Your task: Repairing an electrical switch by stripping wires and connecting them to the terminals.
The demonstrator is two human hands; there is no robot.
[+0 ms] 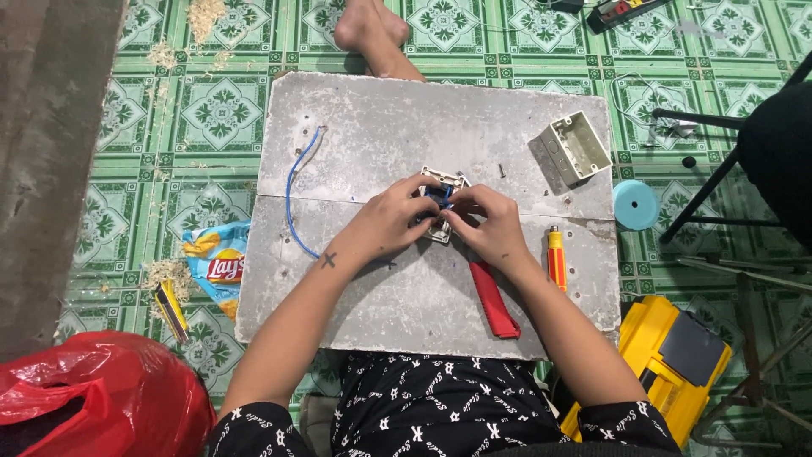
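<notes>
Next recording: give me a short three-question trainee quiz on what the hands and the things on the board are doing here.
1. True or false: both the left hand and the right hand are on the small switch plate with blue wire at the middle of the grey board.
2. Which lies loose on the board, left of the hands? A) a curved blue wire B) a hammer C) a roll of tape
3. Fill in: the open grey junction box sits near the board's far ____ corner.

Key: 1 true; 2 A; 3 right. The red-handled tool and the yellow-and-red screwdriver lie untouched by the right forearm.
</notes>
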